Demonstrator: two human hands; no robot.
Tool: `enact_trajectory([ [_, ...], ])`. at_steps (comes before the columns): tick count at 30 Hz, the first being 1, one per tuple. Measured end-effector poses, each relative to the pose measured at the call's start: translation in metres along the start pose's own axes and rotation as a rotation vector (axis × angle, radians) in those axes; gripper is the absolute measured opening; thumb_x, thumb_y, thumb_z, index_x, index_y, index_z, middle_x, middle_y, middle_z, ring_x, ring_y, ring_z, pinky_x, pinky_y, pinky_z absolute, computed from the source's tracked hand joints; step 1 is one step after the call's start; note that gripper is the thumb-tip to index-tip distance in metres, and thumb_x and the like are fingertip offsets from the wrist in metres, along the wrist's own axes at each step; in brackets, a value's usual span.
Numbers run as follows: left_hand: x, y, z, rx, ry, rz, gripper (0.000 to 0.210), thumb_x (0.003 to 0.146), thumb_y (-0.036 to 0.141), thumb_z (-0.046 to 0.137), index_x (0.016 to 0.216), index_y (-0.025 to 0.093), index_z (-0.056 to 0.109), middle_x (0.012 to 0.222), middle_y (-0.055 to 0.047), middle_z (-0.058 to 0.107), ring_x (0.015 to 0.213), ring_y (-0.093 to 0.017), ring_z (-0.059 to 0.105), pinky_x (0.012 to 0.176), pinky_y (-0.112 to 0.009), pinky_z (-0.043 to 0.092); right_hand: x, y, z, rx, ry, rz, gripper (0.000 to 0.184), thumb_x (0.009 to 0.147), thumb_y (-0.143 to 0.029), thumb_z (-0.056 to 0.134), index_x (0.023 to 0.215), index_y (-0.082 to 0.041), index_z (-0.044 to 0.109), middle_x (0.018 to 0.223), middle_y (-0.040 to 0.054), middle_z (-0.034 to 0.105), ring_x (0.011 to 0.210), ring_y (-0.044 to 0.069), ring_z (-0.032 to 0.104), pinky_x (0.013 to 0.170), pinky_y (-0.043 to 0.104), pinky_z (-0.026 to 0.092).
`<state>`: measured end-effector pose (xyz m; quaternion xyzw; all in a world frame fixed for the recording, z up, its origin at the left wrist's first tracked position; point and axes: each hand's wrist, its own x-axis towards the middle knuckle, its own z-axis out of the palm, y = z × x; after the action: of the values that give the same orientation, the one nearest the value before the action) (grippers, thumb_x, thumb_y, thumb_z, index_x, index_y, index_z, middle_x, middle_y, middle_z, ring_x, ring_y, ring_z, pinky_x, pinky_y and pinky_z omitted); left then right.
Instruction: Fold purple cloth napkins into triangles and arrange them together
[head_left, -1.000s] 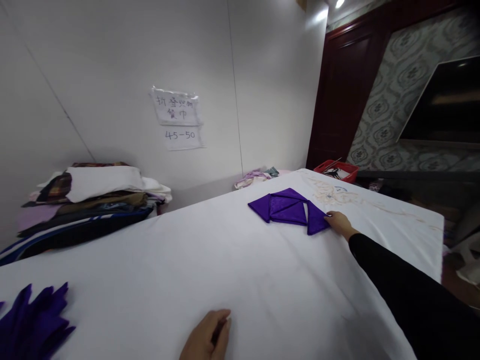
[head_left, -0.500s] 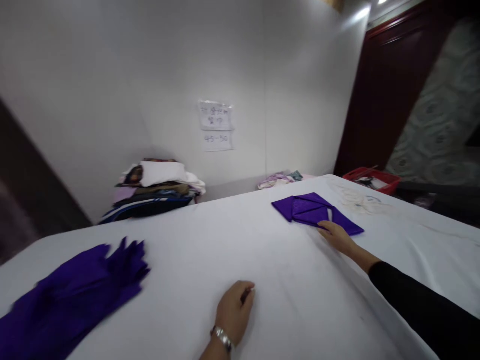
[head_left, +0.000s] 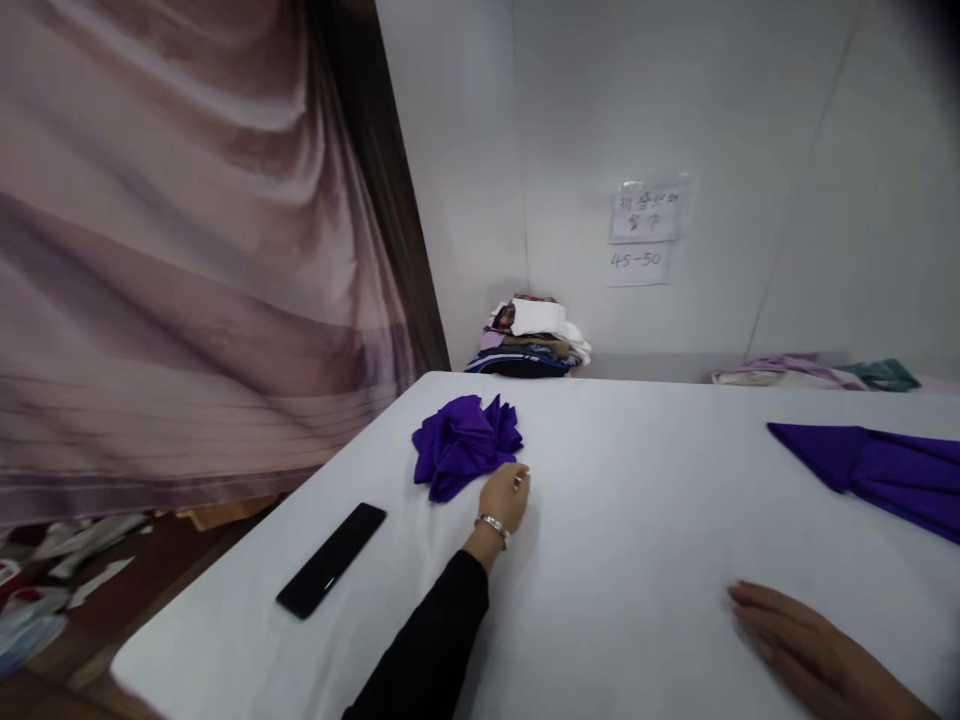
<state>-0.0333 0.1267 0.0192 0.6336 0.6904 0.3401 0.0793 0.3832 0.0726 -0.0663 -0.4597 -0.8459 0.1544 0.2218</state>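
Purple cloth bundle point(head_left: 459, 440) just beyond left grip point(head_left: 505, 496); contact unclear.

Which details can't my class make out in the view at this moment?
All in the head view:
Folded cloth: its right end is cut off by the right edge.
Right hand: blur softens its fingers.
Left hand: its back hides its palm; contact with the bunched cloth is unclear.
Floor clutter: cut off by the left edge.

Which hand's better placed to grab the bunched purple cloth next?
Left, likely: the left hand is right beside the bunched purple cloth, contact unclear. The right hand is far off across the white table, nearer the folded purple cloth.
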Motion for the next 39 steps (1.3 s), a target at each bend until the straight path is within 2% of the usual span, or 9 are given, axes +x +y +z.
enact_trajectory([
  [5, 0.031, -0.04, -0.04, 0.133, 0.199, -0.125, 0.033, 0.079, 0.025, 0.049, 0.109, 0.015, 0.056, 0.113, -0.012, 0.057, 0.105, -0.023, 0.05, 0.09, -0.036, 0.038, 0.02, -0.042, 0.022, 0.047, 0.003, -0.174, 0.034, 0.08, -0.039, 0.056, 0.113, -0.034, 0.06, 0.123, 0.0029, 0.056, 0.11, 0.025, 0.053, 0.09, 0.038, 0.048],
  [8, 0.053, -0.042, -0.038, 0.215, 0.232, -0.152, 0.052, 0.072, 0.024, 0.058, 0.122, 0.019, 0.047, 0.134, -0.011, 0.041, 0.123, -0.027, 0.034, 0.1, -0.041, 0.029, 0.037, -0.068, 0.034, 0.094, -0.01, -0.252, 0.034, 0.081, -0.033, 0.056, 0.115, -0.034, 0.059, 0.123, 0.0029, 0.055, 0.113, 0.024, 0.051, 0.092, 0.037, 0.047],
  [11, 0.073, -0.041, -0.03, 0.2, 0.244, -0.203, 0.055, 0.066, 0.018, 0.062, 0.12, 0.023, 0.05, 0.138, -0.007, 0.038, 0.128, -0.026, 0.028, 0.102, -0.043, 0.024, 0.051, -0.086, 0.046, 0.147, -0.001, -0.297, 0.034, 0.081, -0.031, 0.056, 0.116, -0.033, 0.058, 0.124, 0.0034, 0.054, 0.117, 0.025, 0.047, 0.095, 0.038, 0.044],
  [16, 0.096, -0.036, -0.042, 0.054, 0.319, -0.251, 0.021, 0.076, 0.021, 0.05, 0.09, 0.019, 0.066, 0.103, -0.01, 0.065, 0.112, -0.028, 0.048, 0.095, -0.044, 0.031, 0.059, -0.094, 0.055, 0.279, 0.052, -0.278, 0.033, 0.082, -0.029, 0.055, 0.115, -0.033, 0.058, 0.123, 0.0035, 0.055, 0.119, 0.025, 0.045, 0.098, 0.04, 0.041],
  [20, 0.1, -0.01, -0.067, -0.117, 0.355, -0.194, 0.033, 0.08, 0.041, 0.046, 0.08, 0.016, 0.068, 0.072, -0.005, 0.068, 0.074, -0.02, 0.06, 0.07, -0.03, 0.044, 0.061, -0.103, 0.046, 0.45, -0.013, -0.121, 0.028, 0.083, -0.035, 0.052, 0.109, -0.03, 0.062, 0.119, 0.0053, 0.058, 0.116, 0.025, 0.048, 0.096, 0.04, 0.042],
  [24, 0.082, 0.041, -0.086, -0.498, 0.313, -0.093, 0.038, 0.07, 0.051, 0.057, 0.079, 0.015, 0.068, 0.065, 0.0, 0.065, 0.061, -0.013, 0.057, 0.056, -0.023, 0.043, 0.076, -0.127, 0.024, 0.627, -0.088, 0.123, 0.036, 0.084, -0.044, 0.049, 0.115, -0.028, 0.058, 0.125, 0.0071, 0.054, 0.114, 0.026, 0.049, 0.096, 0.043, 0.04],
  [28, 0.045, 0.093, -0.087, -0.917, 0.161, -0.114, 0.037, 0.057, 0.048, 0.071, 0.07, 0.013, 0.067, 0.06, 0.001, 0.063, 0.055, -0.011, 0.054, 0.053, -0.021, 0.043, 0.095, -0.157, 0.004, 0.841, 0.079, 0.127, 0.053, 0.083, -0.045, 0.051, 0.131, -0.029, 0.039, 0.135, 0.0066, 0.043, 0.122, 0.024, 0.039, 0.1, 0.045, 0.034],
  [34, -0.01, 0.126, -0.035, -1.021, -0.103, -0.242, 0.037, 0.057, 0.049, 0.07, 0.065, 0.014, 0.064, 0.057, 0.001, 0.061, 0.053, -0.011, 0.054, 0.049, -0.021, 0.044, 0.094, -0.185, 0.005, 1.168, 0.11, -0.001, 0.086, 0.075, -0.055, 0.057, 0.141, -0.031, 0.008, 0.143, 0.008, 0.029, 0.127, 0.025, 0.032, 0.101, 0.047, 0.03],
  [39, -0.03, 0.13, -0.007, -0.999, -0.16, -0.438, 0.042, 0.061, 0.057, 0.064, 0.058, 0.016, 0.056, 0.051, 0.001, 0.057, 0.049, -0.012, 0.052, 0.046, -0.023, 0.043, 0.064, -0.194, 0.026, 1.048, 0.14, -0.079, 0.099, 0.069, -0.054, 0.064, 0.141, -0.031, -0.001, 0.148, 0.006, 0.011, 0.132, 0.027, 0.019, 0.103, 0.047, 0.025],
])
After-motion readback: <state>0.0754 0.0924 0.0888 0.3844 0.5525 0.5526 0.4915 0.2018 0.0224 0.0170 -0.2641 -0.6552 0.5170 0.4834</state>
